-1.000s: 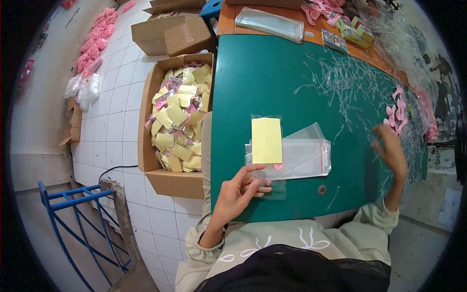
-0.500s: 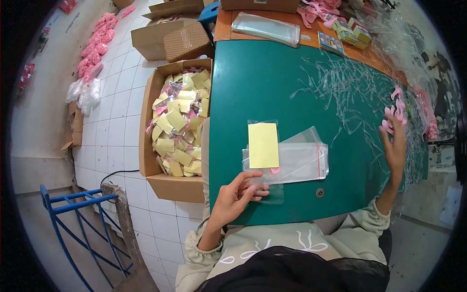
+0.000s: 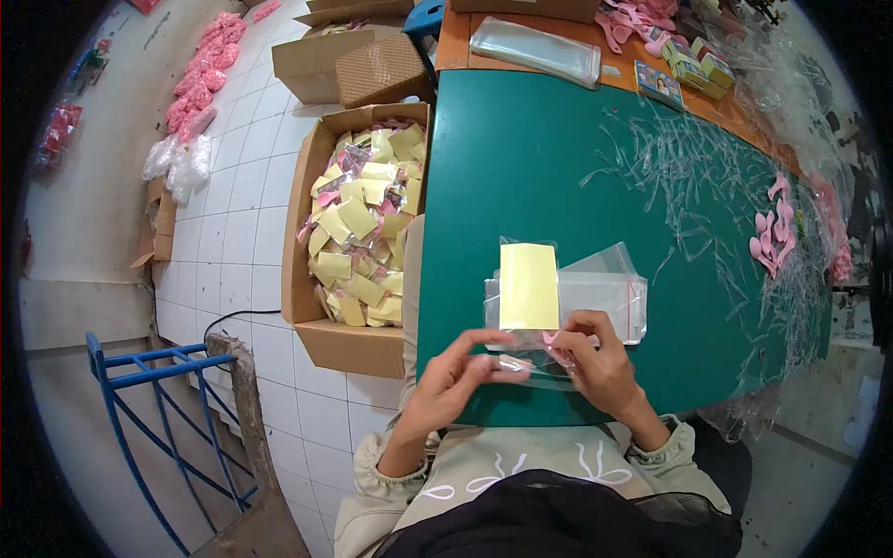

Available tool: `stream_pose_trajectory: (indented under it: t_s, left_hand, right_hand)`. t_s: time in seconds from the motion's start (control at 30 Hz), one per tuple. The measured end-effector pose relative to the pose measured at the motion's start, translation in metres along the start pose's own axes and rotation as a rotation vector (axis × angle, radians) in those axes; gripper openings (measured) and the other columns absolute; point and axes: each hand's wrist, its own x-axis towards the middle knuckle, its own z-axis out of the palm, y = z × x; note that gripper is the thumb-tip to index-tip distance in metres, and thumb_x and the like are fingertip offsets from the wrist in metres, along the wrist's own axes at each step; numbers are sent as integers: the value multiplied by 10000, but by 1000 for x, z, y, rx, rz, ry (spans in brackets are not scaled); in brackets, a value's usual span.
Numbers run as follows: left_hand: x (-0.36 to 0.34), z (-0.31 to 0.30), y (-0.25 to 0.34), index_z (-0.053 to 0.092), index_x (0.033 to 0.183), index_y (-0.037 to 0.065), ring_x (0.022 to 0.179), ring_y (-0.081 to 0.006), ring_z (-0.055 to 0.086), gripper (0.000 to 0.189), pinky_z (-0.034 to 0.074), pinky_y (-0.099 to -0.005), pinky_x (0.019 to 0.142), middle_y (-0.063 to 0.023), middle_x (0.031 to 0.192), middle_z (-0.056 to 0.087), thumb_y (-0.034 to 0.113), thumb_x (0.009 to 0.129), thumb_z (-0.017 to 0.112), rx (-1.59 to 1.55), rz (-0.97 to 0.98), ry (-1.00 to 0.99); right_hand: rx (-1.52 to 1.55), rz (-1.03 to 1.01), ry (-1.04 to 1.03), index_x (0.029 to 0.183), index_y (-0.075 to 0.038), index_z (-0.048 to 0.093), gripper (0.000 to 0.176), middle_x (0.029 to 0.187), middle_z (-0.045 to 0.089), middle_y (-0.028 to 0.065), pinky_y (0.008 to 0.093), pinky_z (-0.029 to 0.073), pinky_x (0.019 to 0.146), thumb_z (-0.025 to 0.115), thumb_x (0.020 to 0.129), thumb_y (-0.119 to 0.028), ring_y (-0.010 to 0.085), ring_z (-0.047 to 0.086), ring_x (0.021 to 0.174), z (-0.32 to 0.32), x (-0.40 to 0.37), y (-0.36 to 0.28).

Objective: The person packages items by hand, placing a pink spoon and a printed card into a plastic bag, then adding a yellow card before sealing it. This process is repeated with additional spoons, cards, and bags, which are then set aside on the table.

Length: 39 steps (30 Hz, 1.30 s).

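Observation:
A yellow card (image 3: 528, 286) sits in a clear plastic bag (image 3: 547, 379) whose open end points towards me. My left hand (image 3: 448, 379) pinches the left side of that end between thumb and fingers. At its right side is my right hand (image 3: 603, 365), closed, with a pink spoon (image 3: 551, 338) mostly hidden at its fingertips just below the card. Under the card lies a stack of clear bags (image 3: 605, 302) with a red line near one end. Several more pink spoons (image 3: 774, 228) lie at the table's right side.
Left of the green table (image 3: 521, 158), a cardboard box (image 3: 349, 349) is full of bagged yellow cards. Loose clear plastic strips (image 3: 684, 177) cover the table's right part. Flat clear bags (image 3: 535, 51) and small card packs (image 3: 659, 84) lie at the back. A blue metal frame (image 3: 149, 377) stands lower left.
My right hand has come from the pink spoons at the right to the bag's open end. My left hand stays at the bag. The whole view has shifted slightly.

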Motion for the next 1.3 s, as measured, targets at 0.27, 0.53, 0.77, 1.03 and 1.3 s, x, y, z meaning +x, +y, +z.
stream_pose_trajectory:
  t_s: [0.27,0.53,0.77,1.03,1.3]
  left_hand:
    - [7,8,7,578,1003,17,884,-177,619,196,540,-275,717,-107,983,593,-17,813,611,862,188,152]
    - [11,20,-2,583,875,-9,756,-153,607,109,563,-261,626,-76,899,570,12,792,651,723,161,270]
    - [11,20,-11,565,868,-19,745,-86,572,116,507,-199,602,-49,826,561,10,801,655,697,127,321]
    - [13,27,-16,497,947,-15,715,-67,545,157,482,-199,574,-40,840,552,17,848,614,503,95,429]
    - [11,24,-15,521,1050,0,695,-56,510,220,458,-173,564,-24,864,542,7,846,603,553,88,373]
  right_hand:
    - [249,177,-37,898,-30,617,180,1037,483,111,283,501,677,690,737,9,180,564,831,-13,-6,-4]
    - [864,658,95,900,30,561,82,927,560,85,209,522,609,601,829,36,115,605,784,2,-9,-9]
    - [764,789,160,912,29,518,134,782,619,68,199,515,583,623,832,5,96,621,684,8,-9,-11]
    - [713,770,181,861,10,477,155,798,606,92,200,503,568,618,817,58,96,601,638,7,-6,-15]
    - [685,790,159,1069,19,542,259,813,612,80,195,504,574,605,821,61,94,602,655,4,1,-20]
